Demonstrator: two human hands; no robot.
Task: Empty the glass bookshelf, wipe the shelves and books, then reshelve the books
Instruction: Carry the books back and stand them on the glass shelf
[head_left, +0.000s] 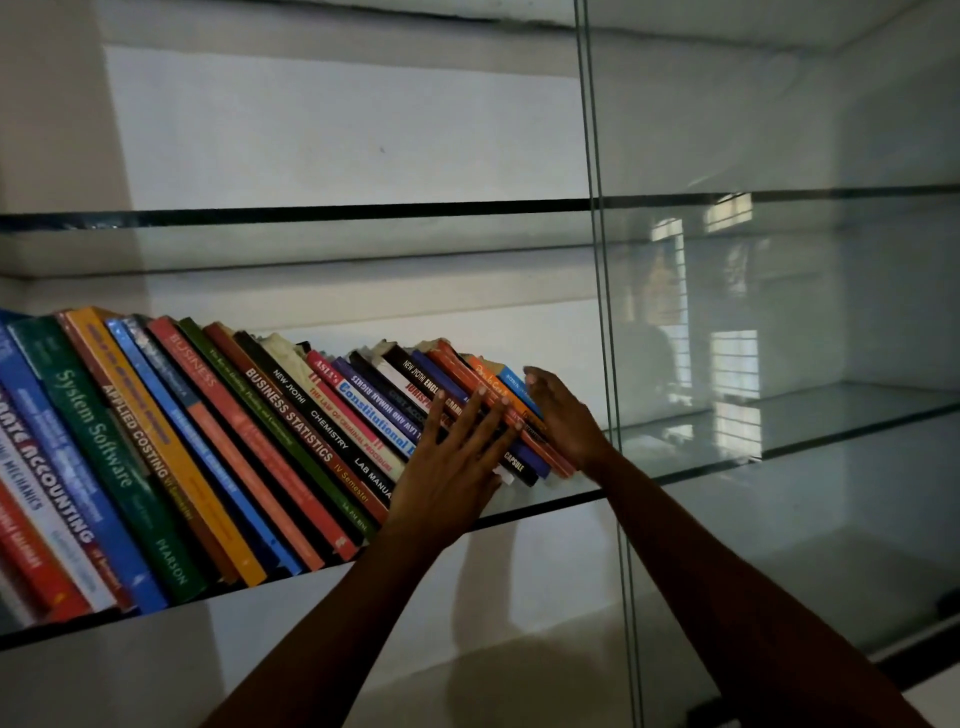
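Two hands meet the right end of the row of colourful paperback textbooks (260, 441) in the head view; the row stands on the middle clear glass shelf (675, 467). The left hand (457, 467) lies flat, fingers spread across the spines. The right hand (563, 421), fingers straight, presses the outermost thin blue book (519, 389). The spines slant with their tops leaning left, so the right hand braces the row's free end.

The scene is dim and cool-toned. Pale window reflections (735, 379) glare on the glass door (779, 312) at right. Soft arm shadows (483, 566) fall on the white panel (566, 561). Shelf edges (311, 210) bow with wide-angle distortion. Book spines (291, 415) stay legible, softer toward the left edge.
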